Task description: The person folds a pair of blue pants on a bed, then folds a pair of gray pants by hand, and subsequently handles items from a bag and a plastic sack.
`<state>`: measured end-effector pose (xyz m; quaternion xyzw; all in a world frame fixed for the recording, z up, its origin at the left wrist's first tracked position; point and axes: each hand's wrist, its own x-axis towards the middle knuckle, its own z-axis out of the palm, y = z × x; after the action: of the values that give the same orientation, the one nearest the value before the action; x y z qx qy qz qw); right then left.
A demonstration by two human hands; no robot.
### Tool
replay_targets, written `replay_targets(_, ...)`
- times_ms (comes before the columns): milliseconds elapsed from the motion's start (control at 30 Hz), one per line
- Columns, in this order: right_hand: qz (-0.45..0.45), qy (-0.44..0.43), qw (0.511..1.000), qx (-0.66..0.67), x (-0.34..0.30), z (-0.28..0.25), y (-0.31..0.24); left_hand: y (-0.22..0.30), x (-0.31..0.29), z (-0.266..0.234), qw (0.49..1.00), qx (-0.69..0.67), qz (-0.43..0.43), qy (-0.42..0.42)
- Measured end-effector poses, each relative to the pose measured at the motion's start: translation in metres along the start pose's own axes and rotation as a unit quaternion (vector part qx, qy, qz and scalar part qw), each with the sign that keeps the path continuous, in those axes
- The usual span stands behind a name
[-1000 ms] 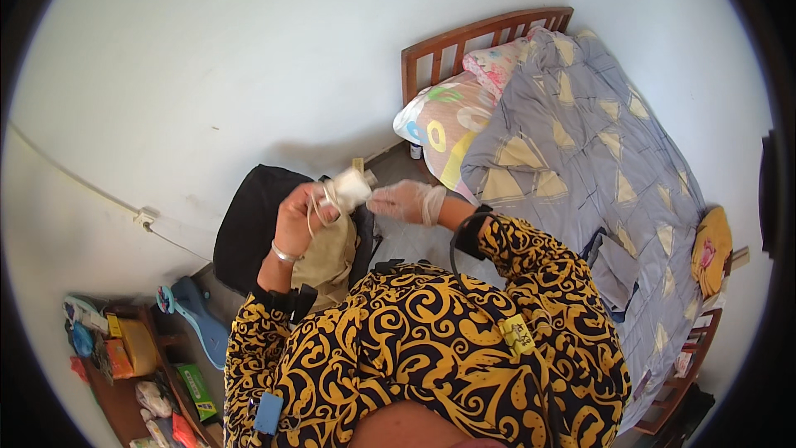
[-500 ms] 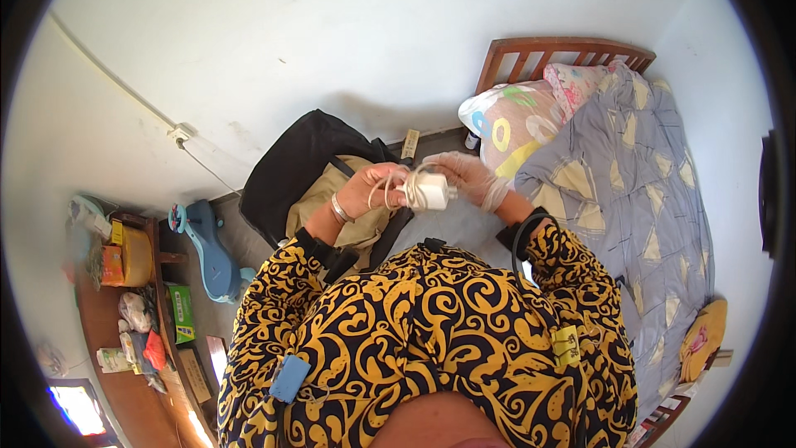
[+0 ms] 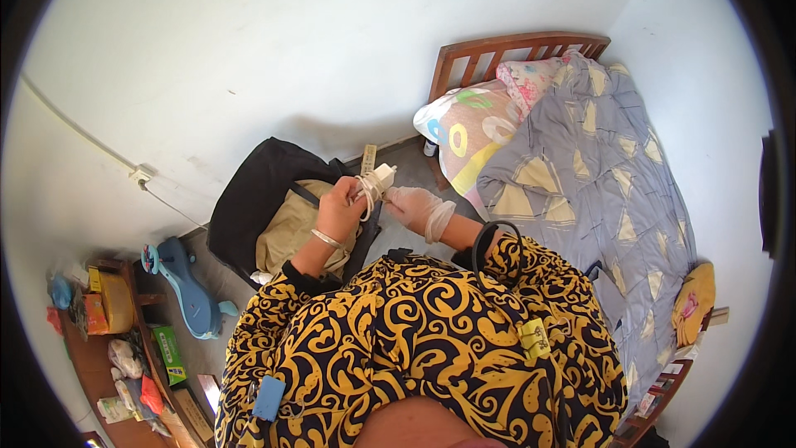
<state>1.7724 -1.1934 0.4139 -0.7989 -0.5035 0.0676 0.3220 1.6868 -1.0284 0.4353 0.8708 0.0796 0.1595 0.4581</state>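
Observation:
My left hand, with a bracelet at the wrist, is closed on a white plug-in charger with its pale cable wound in loops. The charger block points up and away from me. My right hand wears a thin whitish glove. Its fingertips are pinched together just right of the coil and seem to grip the cable; the exact contact is too small to see. Under and left of my hands lies a big black bag with beige cloth in its opening.
A power strip stands near the far wall, beyond the charger. On the right is a bed with a grey patterned quilt and a pillow. A blue ride-on toy and a wooden shelf unit are at the left.
The view has shifted, so the room sits differently in it. The charger has tipped from lying sideways to pointing upward. My right hand has moved from beyond the charger to beside the coil.

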Motion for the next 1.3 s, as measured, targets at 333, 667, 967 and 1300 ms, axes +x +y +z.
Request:
replay_targets(333, -0.032, 0.087, 0.994, -0.048, -0.001, -0.043, -0.04, -0.015, 0.002, -0.011, 0.893, -0.3, -0.204, -0.266)
replay_targets(667, 0.23, -0.132, 0.944, 0.197, -0.014, -0.034, -0.028, -0.017, -0.006, -0.008, 0.81, -0.413, -0.22, -0.354)
replay_targets(967, 0.37, -0.006, 0.757, 0.538, -0.044, -0.033, 0.04, -0.071, -0.031, -0.025, 0.772, -0.506, -0.322, -0.209)
replay_targets(1300, 0.536, 0.074, 0.721, 0.433, -0.045, -0.034, 0.227, -0.143, -0.089, -0.017, 0.735, -0.463, -0.49, 0.071)
